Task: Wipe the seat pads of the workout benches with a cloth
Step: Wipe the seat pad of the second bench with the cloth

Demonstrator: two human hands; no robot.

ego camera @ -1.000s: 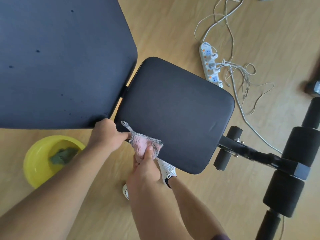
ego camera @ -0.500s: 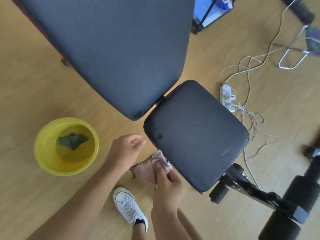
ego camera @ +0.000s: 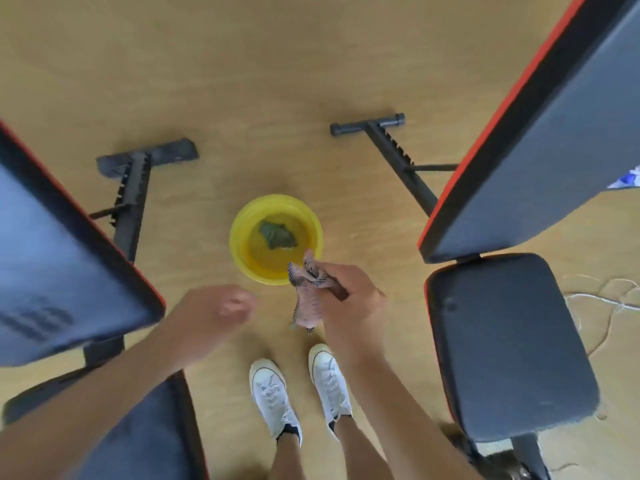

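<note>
Off the seat pad, cloth heading for the bowl

The view has swung from the right bench's seat pad [ego camera: 509, 344] to the floor between two benches; the yellow bowl [ego camera: 242, 251] sits ahead, the right hand [ego camera: 349, 299] grips the pink cloth [ego camera: 308, 306] beside its rim, left hand [ego camera: 214, 313] blurred, loosely curled, empty – likely a rinse next

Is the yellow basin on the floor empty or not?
Not empty: the yellow basin holds a dark green cloth lying in what looks like water.
</note>
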